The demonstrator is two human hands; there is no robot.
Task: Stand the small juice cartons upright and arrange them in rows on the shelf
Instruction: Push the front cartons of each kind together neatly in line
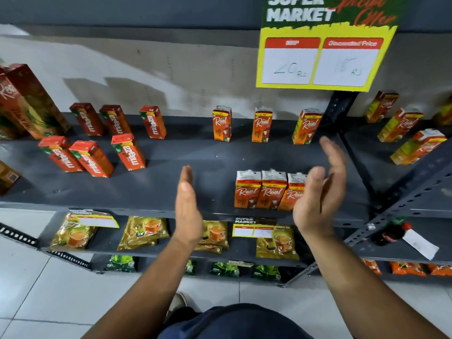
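Observation:
On the dark grey shelf (171,182), three orange Real cartons (260,189) stand upright side by side at the front right. Three more Real cartons (262,124) stand spaced apart along the back. My right hand (320,192) is held flat and empty just right of the front row, partly covering its rightmost carton. My left hand (187,204) is flat and empty too, hovering over the shelf's front edge left of that row. Several red Maaza cartons (128,151) stand in two rows at the left.
Large Real cartons (27,104) stand at far left. A yellow price sign (325,57) hangs above right. More cartons (401,124) sit on the neighbouring shelf past the upright post (342,111). Tea packets (144,231) fill the shelf below.

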